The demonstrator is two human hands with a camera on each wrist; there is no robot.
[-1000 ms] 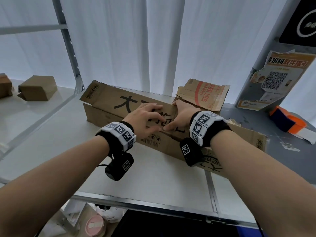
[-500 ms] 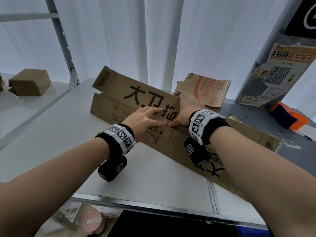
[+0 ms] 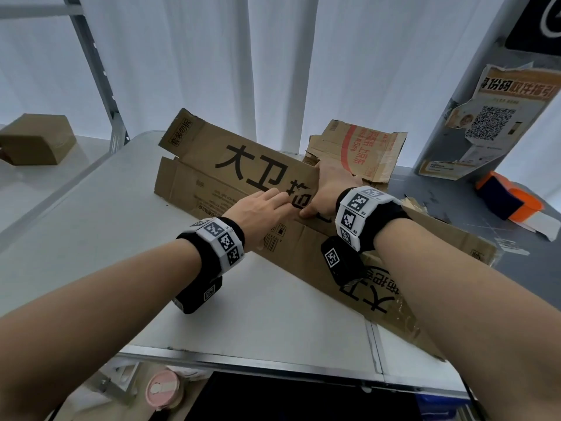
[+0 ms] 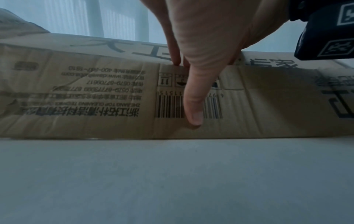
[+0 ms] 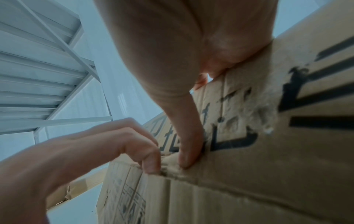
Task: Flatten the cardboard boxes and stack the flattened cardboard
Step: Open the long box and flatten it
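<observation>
A long brown cardboard box (image 3: pixel 194 189) with big black characters lies slantwise across the white table (image 3: pixel 91 226). Its upper flap (image 3: pixel 243 153) stands raised and tilted. My left hand (image 3: pixel 261 208) rests on the box at the fold, its fingertips against the flap's lower edge. Its thumb (image 4: pixel 193 106) lies straight on the barcode panel (image 4: pixel 95 98). My right hand (image 3: pixel 329 192) grips the flap's right end; its fingers go behind the flap and its thumb (image 5: pixel 187 145) presses the torn fold. A flattened cardboard piece (image 3: pixel 364 150) with red print lies behind.
A small closed brown box (image 3: pixel 36 141) sits on the shelf at far left, beyond a grey metal post (image 3: pixel 100 80). At right stand a grey column with a poster (image 3: pixel 501 117) and an orange-and-blue object (image 3: pixel 510 205). A pink cup (image 3: pixel 164 390) is below the table's front edge.
The flap has risen and tilted up under my right hand. The box's near right end has swung toward me. Both hands stay at the fold.
</observation>
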